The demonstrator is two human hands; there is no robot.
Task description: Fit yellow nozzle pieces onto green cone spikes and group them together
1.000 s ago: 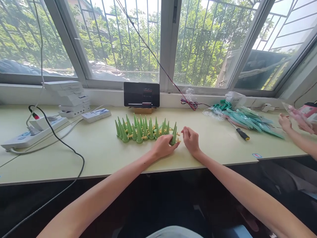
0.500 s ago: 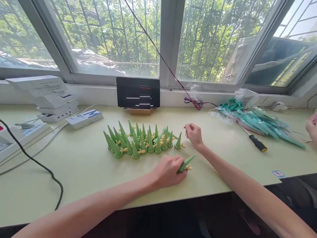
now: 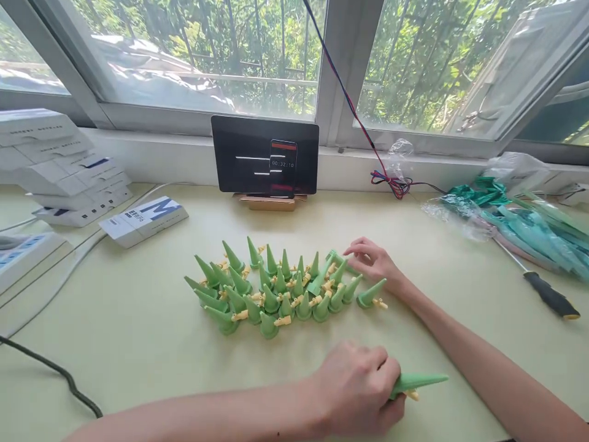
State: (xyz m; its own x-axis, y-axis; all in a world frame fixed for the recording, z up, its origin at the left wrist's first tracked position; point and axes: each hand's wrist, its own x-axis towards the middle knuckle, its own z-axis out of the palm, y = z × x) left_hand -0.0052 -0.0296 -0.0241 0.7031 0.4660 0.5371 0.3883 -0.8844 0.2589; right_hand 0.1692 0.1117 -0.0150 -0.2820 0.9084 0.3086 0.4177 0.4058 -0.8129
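My left hand (image 3: 363,390) is closed around a green pointed cone (image 3: 421,382), whose tip points right and a small yellow piece sticks out at its side. My right hand (image 3: 375,264) hovers at the far right end of a cluster of green cones (image 3: 269,301). Its fingers are bent but apart, close to a green part (image 3: 332,256) that lies among the cones; whether they touch it I cannot tell. Most cones stand upright on round bases, with small yellow pieces at their sides. One cone (image 3: 372,294) stands at the cluster's right edge, near my right wrist.
A tablet (image 3: 248,153) on a small stand shows a timer at the back. White boxes (image 3: 87,175) are stacked at the left, near a power strip (image 3: 32,264). At the right lie a screwdriver (image 3: 550,294), green strips in plastic (image 3: 538,233) and a coiled cable (image 3: 391,183).
My right hand has reached to the far right end of the cluster, its fingers loosening. My left hand, still holding the cone, is nearer the camera. The view has moved closer to the table.
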